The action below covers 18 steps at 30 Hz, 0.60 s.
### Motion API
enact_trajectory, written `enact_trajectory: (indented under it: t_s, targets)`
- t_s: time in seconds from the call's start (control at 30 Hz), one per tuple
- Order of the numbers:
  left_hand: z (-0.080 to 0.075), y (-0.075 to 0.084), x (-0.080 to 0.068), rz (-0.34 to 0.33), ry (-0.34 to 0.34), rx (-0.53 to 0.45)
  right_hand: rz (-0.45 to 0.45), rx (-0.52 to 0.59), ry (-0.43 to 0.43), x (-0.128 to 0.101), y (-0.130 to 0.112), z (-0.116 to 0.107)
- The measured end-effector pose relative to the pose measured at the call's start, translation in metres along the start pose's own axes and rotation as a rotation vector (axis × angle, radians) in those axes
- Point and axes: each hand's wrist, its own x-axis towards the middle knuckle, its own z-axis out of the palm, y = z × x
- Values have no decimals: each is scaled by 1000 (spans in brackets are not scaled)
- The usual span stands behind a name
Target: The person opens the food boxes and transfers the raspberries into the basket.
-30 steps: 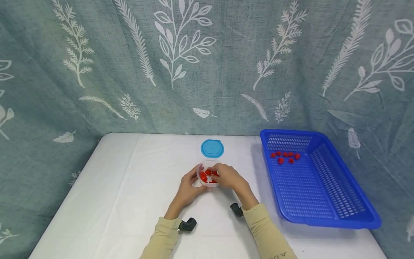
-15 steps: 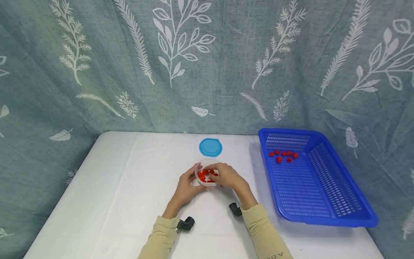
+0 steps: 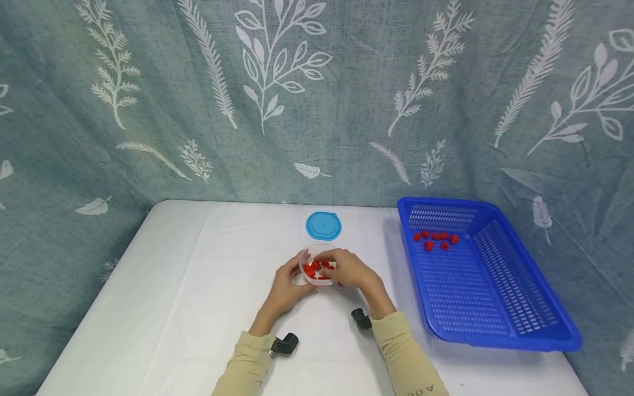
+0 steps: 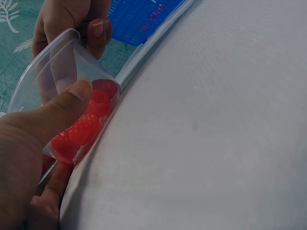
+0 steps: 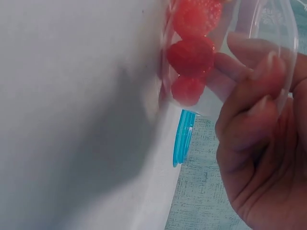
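Observation:
My left hand (image 3: 287, 287) grips a small clear plastic container (image 3: 303, 263), its thumb pressed along the outer wall in the left wrist view and other fingers around the far side and beneath. Several red raspberries (image 4: 84, 128) lie along the container's bottom. Over its right rim, my right hand (image 3: 349, 269) reaches in with thumb and forefinger. In the right wrist view those fingertips (image 5: 225, 64) are close beside a raspberry (image 5: 192, 56), while the other fingers curl outside the wall. I cannot tell whether they pinch a berry.
A round blue lid (image 3: 323, 226) lies on the white-covered table (image 3: 208, 308) just behind the container. To the right stands a large blue plastic basket (image 3: 495, 297), with several raspberries (image 3: 428, 246) at its far left end. A patterned green curtain (image 3: 277, 165) hangs behind the table.
My right thumb and forefinger have shifted slightly among the berries, reaching a little lower inside the container. The left hand, container, lid and basket hold their places.

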Motion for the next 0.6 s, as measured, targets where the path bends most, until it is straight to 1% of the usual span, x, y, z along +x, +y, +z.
enact_trajectory:
  t_s: [0.1,0.3,0.4,0.5,0.6]
  targets:
    - [0,0,0,4,6,-5,1,6,-5,1,1,0]
    - [2,0,1,26,25,3,19,-68,-12,2,-3,0]
    - [4,0,3,30,35,13,33,-80,-3,2,-5,-1]
    - [4,0,3,27,37,31,33,-52,3,2,-5,0]
    - [2,-2,3,28,20,21,27,-1,5,2,-3,1]
